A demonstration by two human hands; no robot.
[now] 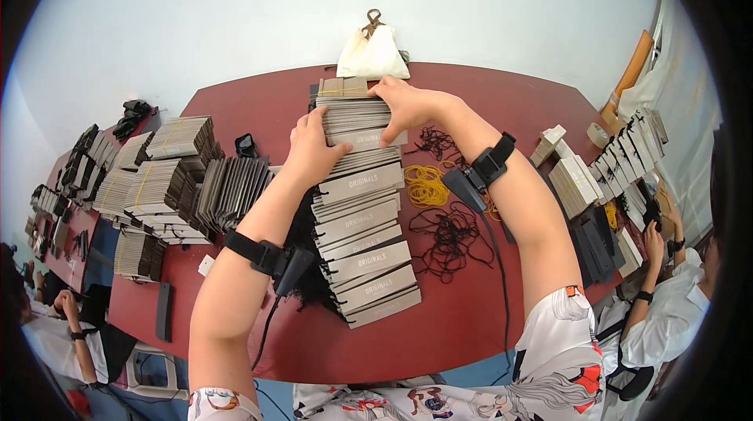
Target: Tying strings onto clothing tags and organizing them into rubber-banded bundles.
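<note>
Red table (502,319) — two hands, left (312,154), right (408,107), clasping one card stack (357,119).

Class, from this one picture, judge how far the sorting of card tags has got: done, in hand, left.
Done: banded bundles stacked at the left. In hand: the left hand and right hand squeeze one batch at the far end of the long tag row. Left: the rest of that row, with yellow rubber bands and black strings lying loose.

Light: bright, even, diffuse; white wall slightly washed out.
Shadows: soft, faint on worktop (486,319).
Focus: sharp at ctr, softer twd rim.
Distortion: strong fisheye; edges bend, black vignette at corners.
</note>
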